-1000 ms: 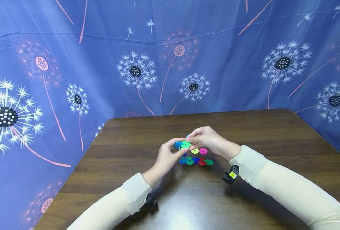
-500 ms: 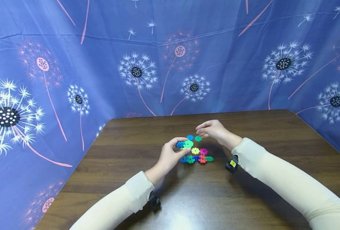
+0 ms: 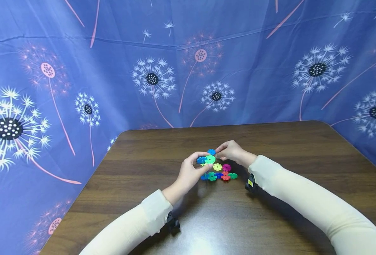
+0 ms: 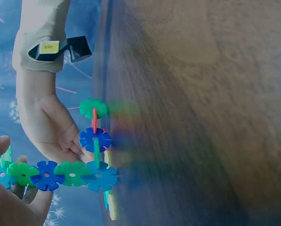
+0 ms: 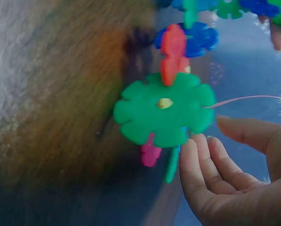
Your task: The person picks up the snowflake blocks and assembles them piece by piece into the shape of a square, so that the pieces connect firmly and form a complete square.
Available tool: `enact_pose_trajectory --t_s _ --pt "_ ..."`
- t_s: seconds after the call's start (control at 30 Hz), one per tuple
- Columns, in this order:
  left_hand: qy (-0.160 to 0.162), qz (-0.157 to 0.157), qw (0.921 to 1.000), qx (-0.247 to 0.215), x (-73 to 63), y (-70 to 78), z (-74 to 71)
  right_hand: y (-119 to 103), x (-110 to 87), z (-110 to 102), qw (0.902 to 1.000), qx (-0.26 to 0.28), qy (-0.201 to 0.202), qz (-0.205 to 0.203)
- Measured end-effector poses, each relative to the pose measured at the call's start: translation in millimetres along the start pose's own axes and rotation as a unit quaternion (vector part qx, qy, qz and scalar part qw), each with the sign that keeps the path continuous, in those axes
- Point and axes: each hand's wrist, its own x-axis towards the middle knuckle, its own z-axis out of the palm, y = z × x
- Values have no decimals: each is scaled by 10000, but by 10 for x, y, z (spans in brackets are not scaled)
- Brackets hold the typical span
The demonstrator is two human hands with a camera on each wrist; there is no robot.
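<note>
My left hand (image 3: 189, 173) grips the upper end of an upright chain of interlocking flower-shaped plastic discs (image 4: 47, 175). Its top carries a light green disc (image 3: 210, 159) and a blue one. From the bottom a row runs to the right, with a red disc (image 3: 225, 176) and a green end disc (image 5: 164, 110). Behind the chain my right hand (image 3: 233, 151) reaches down, its thumb and fingers apart with nothing seen between them. Near its fingertips lie a loose blue disc (image 3: 211, 152) and a green disc (image 5: 171, 165), which the hand covers in the head view.
A loose yellow disc (image 3: 217, 166) and a magenta disc (image 3: 226, 168) lie on the brown wooden table (image 3: 270, 216) just behind the chain's bottom row. A blue dandelion-print cloth (image 3: 111, 81) hangs along the table's back and left side.
My right hand has drawn away from the top of the chain, moved right, then come down over the loose green disc. The left hand keeps its grip on the chain, nearly still.
</note>
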Motion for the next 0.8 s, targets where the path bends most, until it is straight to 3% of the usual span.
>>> enact_pose_trajectory --t_s 0.23,0.4,0.6,0.8 --pt "-2 -24 10000 16 17 -12 13 25 -51 49 9955 -892 -263 -189" --pt "21 95 9999 95 26 -16 20 28 -64 98 9884 -1442 -197 -433" --pt "12 58 9998 191 24 -28 20 42 -85 125 9865 -1561 -108 -488" --pt "21 127 9996 244 29 -34 22 51 -132 39 9923 -1127 83 -515"
